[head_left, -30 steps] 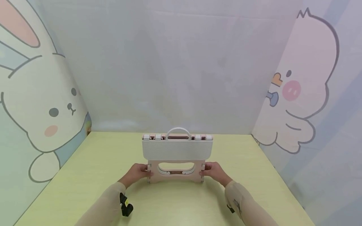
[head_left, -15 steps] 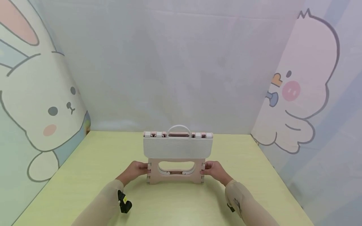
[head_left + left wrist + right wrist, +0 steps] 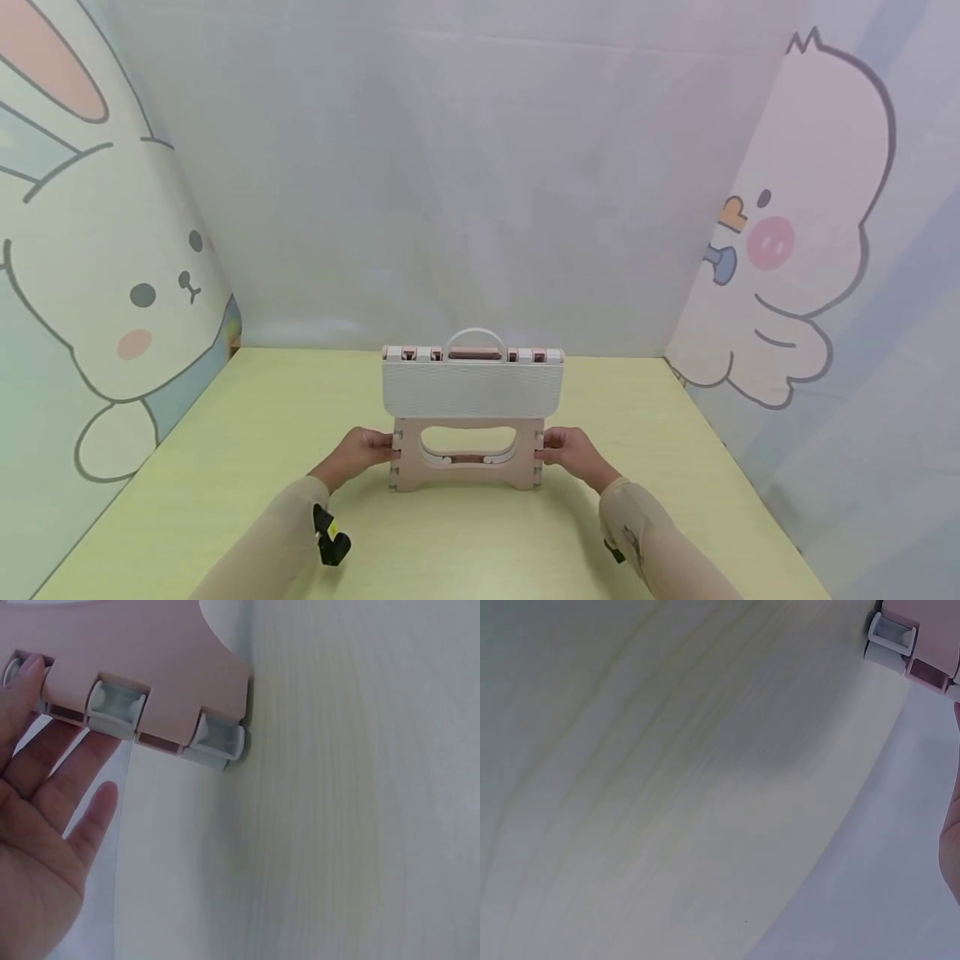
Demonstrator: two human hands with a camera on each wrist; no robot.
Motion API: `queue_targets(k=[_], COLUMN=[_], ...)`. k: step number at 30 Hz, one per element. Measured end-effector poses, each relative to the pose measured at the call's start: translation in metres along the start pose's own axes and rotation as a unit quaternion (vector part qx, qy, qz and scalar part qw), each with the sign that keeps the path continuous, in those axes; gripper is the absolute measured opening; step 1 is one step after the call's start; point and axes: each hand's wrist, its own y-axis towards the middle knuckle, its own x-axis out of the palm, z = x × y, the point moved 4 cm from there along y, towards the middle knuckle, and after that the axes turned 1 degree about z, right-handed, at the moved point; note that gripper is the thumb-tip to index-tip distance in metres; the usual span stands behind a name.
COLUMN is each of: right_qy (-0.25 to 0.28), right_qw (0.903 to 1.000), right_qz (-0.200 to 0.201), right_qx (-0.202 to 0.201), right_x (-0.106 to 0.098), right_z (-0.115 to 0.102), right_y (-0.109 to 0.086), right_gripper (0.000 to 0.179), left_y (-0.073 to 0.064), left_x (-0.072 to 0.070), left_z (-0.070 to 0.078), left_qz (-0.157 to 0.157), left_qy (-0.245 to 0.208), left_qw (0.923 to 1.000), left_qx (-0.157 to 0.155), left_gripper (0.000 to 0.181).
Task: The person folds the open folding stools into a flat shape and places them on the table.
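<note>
A folding step stool [image 3: 472, 389], with a white textured top panel and pale pink legs, stands upright and partly folded at the middle of the table. A white carry handle [image 3: 477, 332] arches above its top edge. My left hand [image 3: 363, 454] grips the left side of the pink leg panel [image 3: 470, 477]; in the left wrist view the thumb lies on its face and other fingers pass behind it, next to grey hinge knuckles [image 3: 116, 705]. On the opposite side my right hand [image 3: 572, 455] pinches the same panel; the right wrist view catches only a sliver of that hand.
The pale yellow table [image 3: 637, 533] extends around the stool. Behind it hangs a plain grey-white backdrop [image 3: 465, 192], with side walls showing a cartoon rabbit [image 3: 97, 275] at left and a cartoon chick [image 3: 810, 250] at right.
The stool's white panel and handle have risen slightly, and its feet sit a touch lower in the head view. Both hands keep their hold on the sides.
</note>
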Motion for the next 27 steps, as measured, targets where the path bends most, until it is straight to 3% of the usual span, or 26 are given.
queue_targets(k=[17,27], right_qy=[-0.011,-0.012], right_qw=[0.9999,0.9999], right_qz=[0.003,-0.002], right_qx=[0.0,-0.004], right_x=[0.0029,0.0033], right_z=[-0.0086,-0.0087], right_y=[-0.0056,-0.0054], right_gripper=[0.017,0.016], left_y=[-0.0029,-0.0032], left_x=[0.0014,0.0024], left_z=[0.0005,0.0001], left_qz=[0.035,0.041], left_qy=[-0.001,-0.003], left_qw=[0.9988,0.9986], left_qx=[-0.033,-0.032], left_gripper=[0.031,0.031])
